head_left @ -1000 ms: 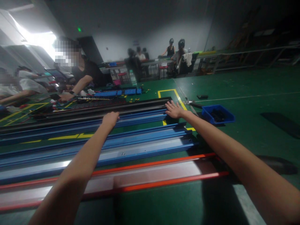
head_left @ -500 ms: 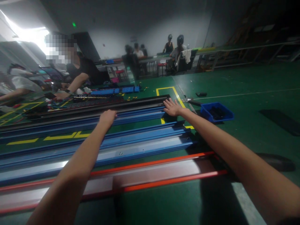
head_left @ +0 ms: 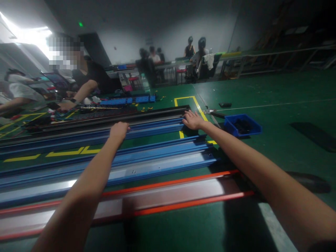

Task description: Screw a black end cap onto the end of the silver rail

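Observation:
My left hand [head_left: 120, 132] is curled over the far long blue channel rail [head_left: 154, 129], its fingertips mostly hidden behind the edge. At that rail's right end, my right hand [head_left: 193, 120] lies with fingers spread, the palm side against or just over the end; exact contact is hard to see. Long black rails [head_left: 157, 113] run right behind it, close to both hands. Nearer to me lie more blue rails [head_left: 168, 168] with pale inner faces, and an orange-red edged rail [head_left: 183, 196] under my forearms.
A blue bin [head_left: 243, 126] with dark pieces stands on the green floor at right, a dark-handled tool [head_left: 216, 114] beside it. Yellow tape [head_left: 185, 99] marks the floor. A co-worker [head_left: 90, 75] reaches among parts at left. Several people sit at benches behind.
My hands keep nearly the same places on the far blue rail. The view has shifted very slightly; the rails show no clear movement.

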Motion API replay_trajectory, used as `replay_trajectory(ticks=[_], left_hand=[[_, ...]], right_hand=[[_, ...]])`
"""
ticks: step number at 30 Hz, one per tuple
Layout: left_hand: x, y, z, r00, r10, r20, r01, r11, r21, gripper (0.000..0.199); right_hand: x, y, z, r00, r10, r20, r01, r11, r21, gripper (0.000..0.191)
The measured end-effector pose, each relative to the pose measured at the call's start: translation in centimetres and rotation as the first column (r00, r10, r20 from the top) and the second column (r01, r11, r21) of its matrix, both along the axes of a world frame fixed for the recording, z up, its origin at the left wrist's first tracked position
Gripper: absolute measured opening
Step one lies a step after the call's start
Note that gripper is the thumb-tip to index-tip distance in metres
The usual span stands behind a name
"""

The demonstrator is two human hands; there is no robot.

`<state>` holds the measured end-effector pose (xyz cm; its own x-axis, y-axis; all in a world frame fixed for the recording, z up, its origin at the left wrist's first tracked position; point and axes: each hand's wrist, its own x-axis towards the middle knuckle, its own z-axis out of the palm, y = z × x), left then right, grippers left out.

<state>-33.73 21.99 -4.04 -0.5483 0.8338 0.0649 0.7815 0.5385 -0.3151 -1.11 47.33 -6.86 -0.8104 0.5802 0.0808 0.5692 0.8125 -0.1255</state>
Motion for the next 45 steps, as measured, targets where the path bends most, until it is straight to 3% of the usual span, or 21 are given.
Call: replay_trajectory(ticks=[8,15,18,21,24,26,32,36,45], left_hand=[[-0.4,-0.2,0.2,0.998,-0.065,-0.023,0.065,0.998,0.002,0.035],[1.6,-2.4,1.5,0.952,-0.262,-0.160,0.278,0.956,0.089,0.052],[3.0,-4.2,2.7,0.895,-0.414,-0.163,0.425,0.904,0.036,0.046],[4.1,-6.3,3.2,0.788,-0.607,-0.099,0.604,0.794,-0.066,0.039],[4.5,-8.5,2.4,0.660,-0.747,-0.085,0.737,0.665,-0.123,0.042],[4.3,-9.5,1.4,0.624,-0.774,-0.105,0.763,0.633,-0.131,0.045],[2.5,-9.7,-1.2,0.659,-0.747,-0.087,0.738,0.665,-0.113,0.051],[2.1,-9.3,-1.2,0.702,-0.713,-0.010,0.703,0.694,-0.157,0.048],[1.8,-9.0,-1.2,0.760,-0.640,0.110,0.649,0.757,-0.078,0.049]], right_hand=[[0.1,0.0,-0.1,1.000,-0.001,-0.020,0.002,1.000,0.020,0.061],[0.8,-1.1,0.9,0.999,-0.001,-0.050,0.004,0.998,0.062,0.060],[1.0,-1.8,1.9,0.997,0.011,-0.080,-0.005,0.997,0.074,0.059],[1.6,-3.0,3.0,0.993,0.052,-0.105,-0.044,0.996,0.077,0.063],[2.9,-4.7,3.2,0.990,0.123,-0.071,-0.120,0.992,0.050,0.070],[4.1,-5.7,2.8,0.986,0.168,-0.010,-0.168,0.986,0.010,0.074],[7.0,-6.6,1.6,0.966,0.206,0.158,-0.194,0.977,-0.088,0.070],[7.1,-5.6,2.0,0.951,0.217,0.221,-0.193,0.973,-0.127,0.065],[6.5,-4.4,1.6,0.951,0.187,0.246,-0.138,0.969,-0.203,0.067]])
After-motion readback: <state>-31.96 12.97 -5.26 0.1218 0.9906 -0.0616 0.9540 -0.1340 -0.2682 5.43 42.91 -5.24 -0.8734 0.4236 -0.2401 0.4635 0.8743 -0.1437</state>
